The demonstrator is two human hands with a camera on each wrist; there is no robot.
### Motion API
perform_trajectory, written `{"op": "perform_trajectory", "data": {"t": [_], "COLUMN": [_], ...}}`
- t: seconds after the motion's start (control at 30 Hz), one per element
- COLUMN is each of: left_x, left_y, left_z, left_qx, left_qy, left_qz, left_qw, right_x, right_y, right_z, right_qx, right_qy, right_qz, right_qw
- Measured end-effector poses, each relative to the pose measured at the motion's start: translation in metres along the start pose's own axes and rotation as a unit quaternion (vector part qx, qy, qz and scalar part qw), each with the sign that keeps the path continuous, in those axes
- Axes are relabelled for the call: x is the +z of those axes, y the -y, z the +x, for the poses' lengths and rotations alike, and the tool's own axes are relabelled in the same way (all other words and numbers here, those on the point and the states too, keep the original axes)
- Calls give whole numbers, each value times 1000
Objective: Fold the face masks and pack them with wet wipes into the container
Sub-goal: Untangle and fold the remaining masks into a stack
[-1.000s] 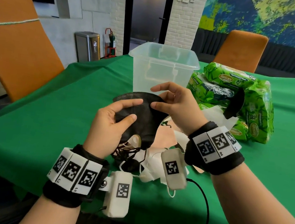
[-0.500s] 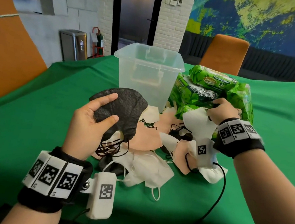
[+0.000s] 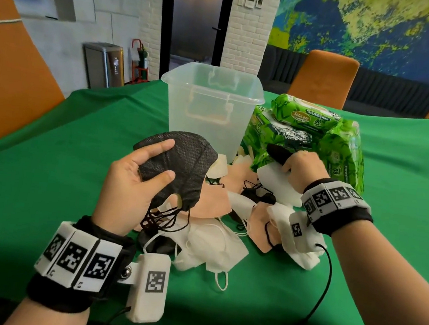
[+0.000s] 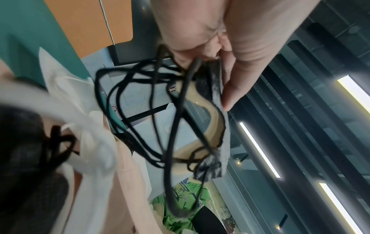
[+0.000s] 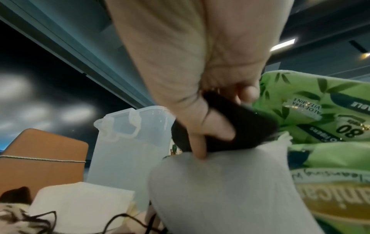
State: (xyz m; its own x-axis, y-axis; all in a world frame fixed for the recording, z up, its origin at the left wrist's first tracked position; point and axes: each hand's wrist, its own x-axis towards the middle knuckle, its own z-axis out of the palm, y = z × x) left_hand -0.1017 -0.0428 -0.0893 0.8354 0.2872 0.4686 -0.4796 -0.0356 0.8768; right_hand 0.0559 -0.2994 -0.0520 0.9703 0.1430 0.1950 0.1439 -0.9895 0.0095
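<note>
You have a table [image 3: 45, 183] draped in green cloth. Toward its far edge stands the clear plastic container [image 3: 208, 113], with the green wet wipe packs [image 3: 307, 135] heaped just to its right. Nearer your edge, mid-table, lies a loose pile of face masks [image 3: 211, 247].

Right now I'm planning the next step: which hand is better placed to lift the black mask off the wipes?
Right. The right hand already pinches that mask against the wipes; the left hand is busy.

The green wet wipes packs [image 3: 306, 119] read "Sanicare" and "80" — one also shows "ALOE VERA".
</note>
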Motion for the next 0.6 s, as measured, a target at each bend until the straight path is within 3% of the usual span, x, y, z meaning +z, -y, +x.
{"op": "perform_trajectory", "data": {"t": [0.17,0.37,0.5,0.6], "left_x": [2,1,-1,-3], "left_y": [0,-3,-5,-7], "left_z": [0,0,-1,-2], "left_qx": [-6,-11,-12,-15], "left_qy": [2,-2,-14,-26], "left_qz": [-4,5,18,24], "left_qw": [1000,1000,1000,999], "right_x": [9,11,10,6], "right_y": [6,10,10,12], "right_z": [-1,8,11,9], "right_qx": [-6,8,16,17], "right_qy": [34,-22,-23,-38], "right_qz": [-40,-18,-8,60], "right_qw": [999,1000,1000,997]}}
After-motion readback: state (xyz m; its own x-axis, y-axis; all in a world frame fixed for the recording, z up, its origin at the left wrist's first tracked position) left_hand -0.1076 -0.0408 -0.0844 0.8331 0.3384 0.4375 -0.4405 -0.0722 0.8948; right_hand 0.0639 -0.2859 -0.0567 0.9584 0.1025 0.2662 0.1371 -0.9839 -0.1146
